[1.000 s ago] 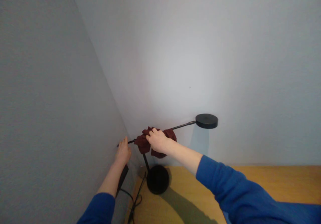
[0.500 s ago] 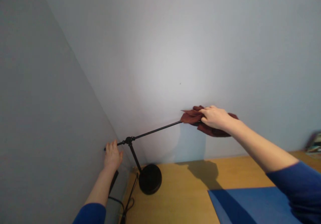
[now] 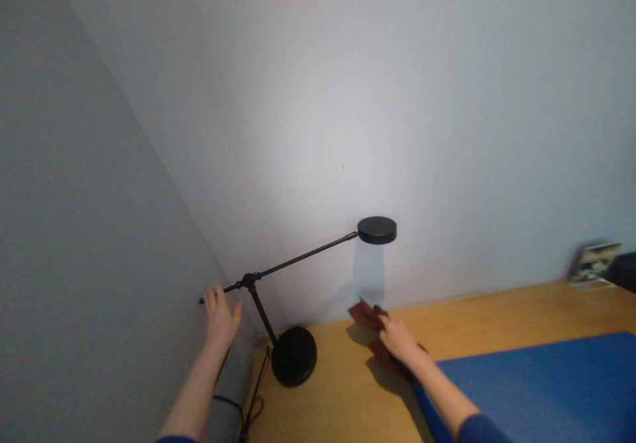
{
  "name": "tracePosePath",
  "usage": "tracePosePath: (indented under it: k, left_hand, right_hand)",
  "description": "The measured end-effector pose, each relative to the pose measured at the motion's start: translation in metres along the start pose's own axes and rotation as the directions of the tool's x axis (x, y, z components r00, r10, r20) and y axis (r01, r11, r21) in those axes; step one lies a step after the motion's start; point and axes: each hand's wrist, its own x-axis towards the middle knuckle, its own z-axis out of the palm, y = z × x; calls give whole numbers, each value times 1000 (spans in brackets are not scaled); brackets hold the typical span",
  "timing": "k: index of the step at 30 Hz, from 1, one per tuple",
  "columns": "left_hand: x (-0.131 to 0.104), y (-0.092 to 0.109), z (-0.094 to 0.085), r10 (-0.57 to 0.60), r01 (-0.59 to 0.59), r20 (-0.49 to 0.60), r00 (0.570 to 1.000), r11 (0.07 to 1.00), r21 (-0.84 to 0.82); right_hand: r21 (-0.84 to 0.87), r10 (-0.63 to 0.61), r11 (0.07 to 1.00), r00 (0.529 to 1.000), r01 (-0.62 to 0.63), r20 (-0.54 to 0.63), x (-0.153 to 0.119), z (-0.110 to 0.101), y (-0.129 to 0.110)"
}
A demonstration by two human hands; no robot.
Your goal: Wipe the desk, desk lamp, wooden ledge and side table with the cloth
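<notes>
The left hand is closed around the back end of the black lamp arm by the side wall. The right hand presses down on a dark red cloth lying on the wooden desk near its back edge, just right of the round lamp base. A blue mat covers the desk's front right part.

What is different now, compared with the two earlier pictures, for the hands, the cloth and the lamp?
The right hand carried the dark red cloth along the lamp arm to the lamp head, then down onto the wooden desk, where it rests under the hand. The head is uncovered again. The left hand stayed at the arm's rear end; the lamp base did not move.
</notes>
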Motion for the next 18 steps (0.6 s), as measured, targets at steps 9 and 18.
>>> tracePosePath:
  k: [9,18]
  left_hand:
    - [-253,47,32,33,192,361,932,800,-569]
    - [-447,-40,-31,205,262,586,784,746,-612]
  right_hand:
    - [79,-283,956,808,283,517,-202,215,-96]
    - [161,-118,983,973,87,196,-326,132,-20]
